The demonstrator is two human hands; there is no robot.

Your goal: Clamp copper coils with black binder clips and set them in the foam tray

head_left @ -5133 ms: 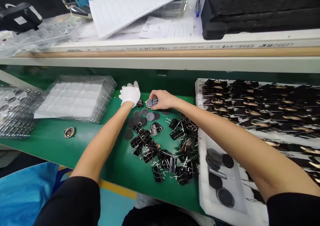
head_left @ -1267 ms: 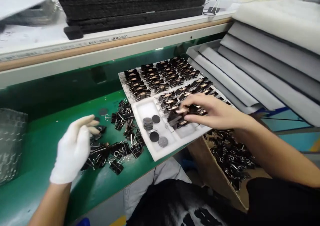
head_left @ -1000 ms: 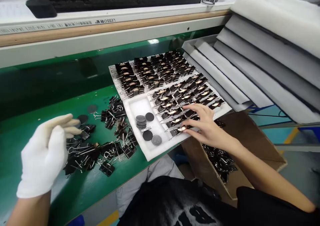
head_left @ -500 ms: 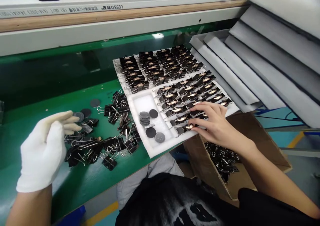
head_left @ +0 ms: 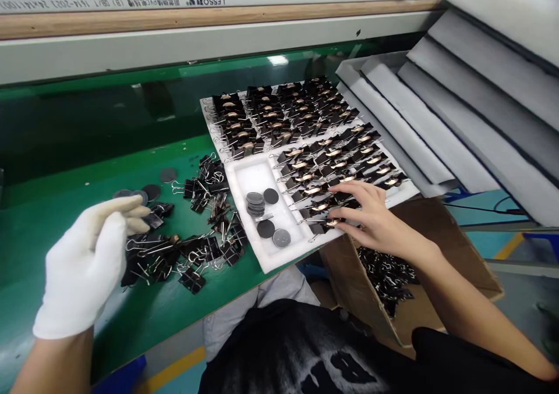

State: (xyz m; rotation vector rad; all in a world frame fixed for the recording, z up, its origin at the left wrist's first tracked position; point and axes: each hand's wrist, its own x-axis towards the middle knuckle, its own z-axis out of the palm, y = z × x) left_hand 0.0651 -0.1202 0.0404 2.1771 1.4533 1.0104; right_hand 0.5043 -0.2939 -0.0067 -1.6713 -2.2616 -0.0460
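Resting flat with fingers spread, the bare right hand touches clipped pieces in the near row of the white foam tray; the gloved left hand hovers loosely curled over loose binder clips on the green bench, palm hidden, grip unclear

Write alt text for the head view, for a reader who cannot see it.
The bare right hand rests on rows of black metal binder clips in a white foam tray. The white-gloved left hand hovers by loose black binder clips on the green bench.
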